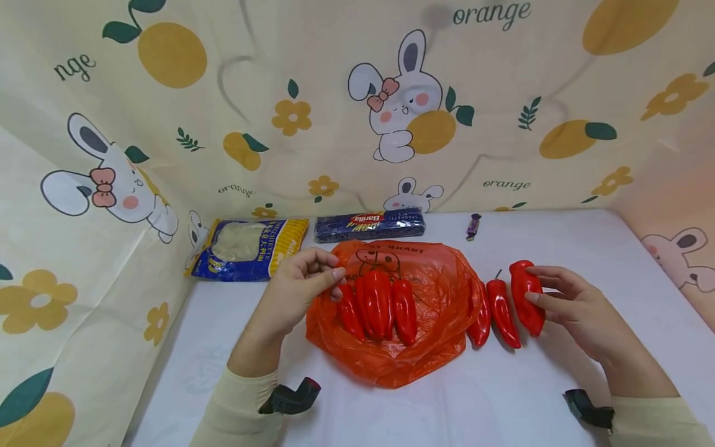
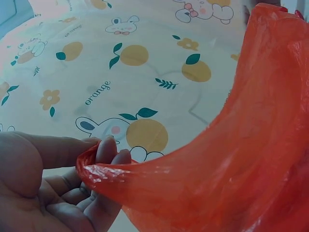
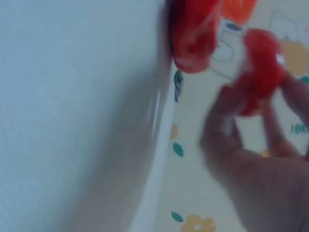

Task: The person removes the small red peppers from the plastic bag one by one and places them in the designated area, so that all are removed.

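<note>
A red plastic bag (image 1: 441,273) lies open on the table with several red peppers (image 1: 377,307) on it. My left hand (image 1: 298,292) pinches the bag's left edge; in the left wrist view the thumb and fingers hold the gathered plastic (image 2: 111,176). To the right of the bag, my right hand (image 1: 581,313) grips a red pepper (image 1: 525,298) between thumb and fingers, and that pepper (image 3: 263,63) is blurred in the right wrist view. Beside it lies a red pepper with a stem (image 1: 504,313), and another pepper (image 1: 480,316) rests against the bag's right edge.
Behind the bag lies a dark blue Barilla spaghetti pack (image 1: 368,225). A blue and yellow pasta bag (image 1: 246,248) is at the back left. One small purple wrapped item (image 1: 473,227) sits at the back right. A printed cloth (image 1: 335,56) hangs behind the white table (image 1: 424,413).
</note>
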Demonstrator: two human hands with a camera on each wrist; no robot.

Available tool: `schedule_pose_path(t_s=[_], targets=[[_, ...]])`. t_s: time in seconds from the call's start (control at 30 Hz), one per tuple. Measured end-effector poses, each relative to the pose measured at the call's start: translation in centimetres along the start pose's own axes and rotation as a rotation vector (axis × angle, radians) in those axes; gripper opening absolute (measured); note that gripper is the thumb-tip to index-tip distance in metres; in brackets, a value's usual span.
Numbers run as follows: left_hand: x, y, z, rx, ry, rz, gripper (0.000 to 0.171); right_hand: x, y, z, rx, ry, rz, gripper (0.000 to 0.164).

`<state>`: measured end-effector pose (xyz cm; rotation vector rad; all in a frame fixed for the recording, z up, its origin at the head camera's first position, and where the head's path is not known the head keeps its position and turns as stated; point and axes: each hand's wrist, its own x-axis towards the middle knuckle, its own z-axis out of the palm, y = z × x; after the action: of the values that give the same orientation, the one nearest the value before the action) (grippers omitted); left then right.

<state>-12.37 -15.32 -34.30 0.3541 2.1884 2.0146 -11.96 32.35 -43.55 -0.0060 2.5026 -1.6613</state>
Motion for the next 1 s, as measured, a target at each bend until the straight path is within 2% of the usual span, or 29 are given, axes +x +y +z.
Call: schedule_pose_path(t_s=[0.3,0.6,1.0], targets=[[-0.1,0.1,-0.1,0.018,0.000,0.003,0.014,0.3,1.6,-0.4,-0.054,-0.101,0.099,0.068],[-0.1,0.0,-0.2,0.017,0.001,0.004,0.014,0.3,1.6,-0.2,-0.101,-0.097,0.133,0.068],[-0.1,-0.1,-0.3,0.018,-0.002,0.020,0.014,0.2,1.4,0.0,-0.091,-0.096,0.117,0.070]])
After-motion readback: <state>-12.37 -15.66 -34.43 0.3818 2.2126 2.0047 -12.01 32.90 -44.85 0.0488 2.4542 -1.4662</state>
